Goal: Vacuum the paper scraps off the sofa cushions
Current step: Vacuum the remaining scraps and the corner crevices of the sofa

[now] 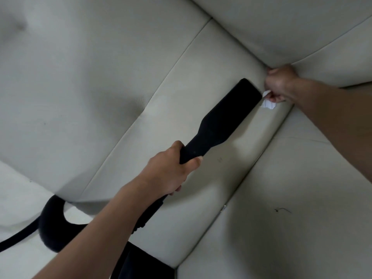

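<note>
A pale leather sofa seat cushion [201, 97] fills the middle of the head view. My left hand [171, 170] grips the neck of a black vacuum nozzle [225, 115], whose flat wide mouth rests on the cushion near the back crease. Just past the mouth lies a white paper scrap [268, 104]. My right hand [279, 85] is at the crease where seat meets back cushion, fingers closed and pinching the scrap's upper edge. A tiny white scrap [223, 208] sits in the gap between two seat cushions.
A second seat cushion [291, 208] lies to the right, with a small dark thread [281, 209] on it. Back cushions [281, 27] rise at the top. The black vacuum hose [50, 222] loops at the lower left.
</note>
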